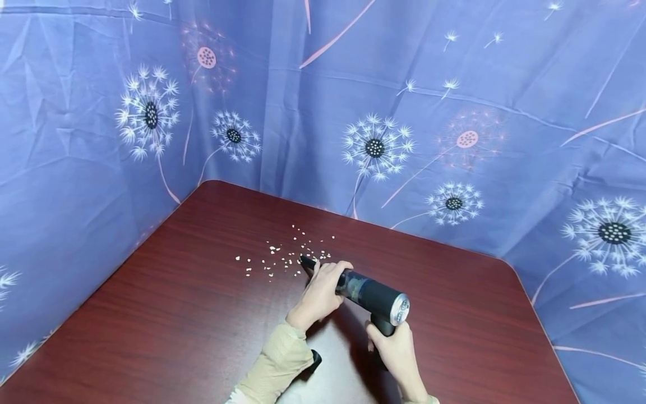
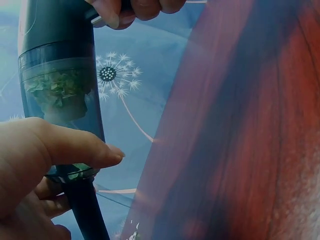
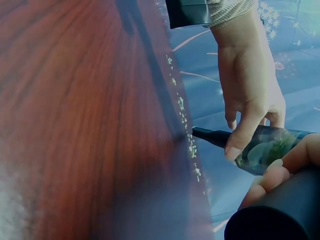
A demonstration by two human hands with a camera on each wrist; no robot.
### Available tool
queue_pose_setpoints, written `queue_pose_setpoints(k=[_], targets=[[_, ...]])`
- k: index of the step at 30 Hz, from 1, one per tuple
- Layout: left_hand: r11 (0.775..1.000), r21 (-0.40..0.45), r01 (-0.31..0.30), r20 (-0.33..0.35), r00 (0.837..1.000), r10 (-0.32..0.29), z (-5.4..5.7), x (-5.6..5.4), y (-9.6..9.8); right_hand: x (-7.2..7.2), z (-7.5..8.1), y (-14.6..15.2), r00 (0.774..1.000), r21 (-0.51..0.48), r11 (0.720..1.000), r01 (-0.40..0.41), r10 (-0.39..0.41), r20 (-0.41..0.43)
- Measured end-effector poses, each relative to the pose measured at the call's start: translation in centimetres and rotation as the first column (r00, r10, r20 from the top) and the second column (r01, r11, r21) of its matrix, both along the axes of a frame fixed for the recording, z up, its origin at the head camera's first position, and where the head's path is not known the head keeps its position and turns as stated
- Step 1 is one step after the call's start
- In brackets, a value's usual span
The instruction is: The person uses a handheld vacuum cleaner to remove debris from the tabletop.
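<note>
A black handheld vacuum cleaner [image 1: 375, 295] slants over the table, its narrow nozzle [image 1: 308, 262] at the near edge of scattered pale scraps [image 1: 272, 248]. My left hand [image 1: 319, 293] grips the front of its clear dust cup, thumb on one side and fingers on the other. Inside the see-through cup [image 2: 62, 107], greenish-white bits are gathered around the filter. My right hand [image 1: 397, 349] holds the handle [image 3: 270, 220] below the silver-ended body. In the right wrist view, the nozzle tip overlaps the line of scraps.
The dark red wooden table [image 1: 176, 303] has rounded far corners. Blue curtains [image 1: 313, 140] with dandelion prints hang right behind it and along both sides. A black wrist device [image 1: 314, 360] sits under my left sleeve [image 1: 282, 356].
</note>
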State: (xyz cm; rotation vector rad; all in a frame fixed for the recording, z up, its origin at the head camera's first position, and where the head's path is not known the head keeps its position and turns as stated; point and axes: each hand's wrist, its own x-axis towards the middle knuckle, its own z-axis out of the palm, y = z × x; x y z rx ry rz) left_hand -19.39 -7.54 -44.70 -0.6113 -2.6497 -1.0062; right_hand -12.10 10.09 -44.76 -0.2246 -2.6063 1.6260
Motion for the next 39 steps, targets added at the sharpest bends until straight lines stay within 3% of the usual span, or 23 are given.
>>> queue_pose_setpoints(k=[6,18,28,34,39], targets=[[1.000,0.003,0.008,0.025,1.000,-0.008,0.3,-0.1,0.0,0.0,0.7,0.1,1.000,-0.006,1.000,-0.013,0.013,0.013],[1.000,-0.008,-0.003,-0.003,1.000,0.003,1.1,0.0,0.0,-0.2,1.2,0.4,0.999,-0.021,0.999,-0.029,0.030,0.037],[0.989,-0.146,0.014,0.012,1.000,-0.012,2.7,1.2,0.5,0.5,2.8,1.8,0.996,0.035,0.997,-0.063,0.060,0.069],[0.979,-0.201,0.011,0.018,1.000,-0.008,2.9,1.8,0.6,0.9,2.9,2.1,0.992,0.021,0.995,-0.096,0.094,0.085],[0.986,-0.166,0.012,-0.018,1.000,-0.015,2.3,2.0,1.2,1.6,2.9,2.3,0.999,0.167,0.985,-0.047,0.046,0.011]])
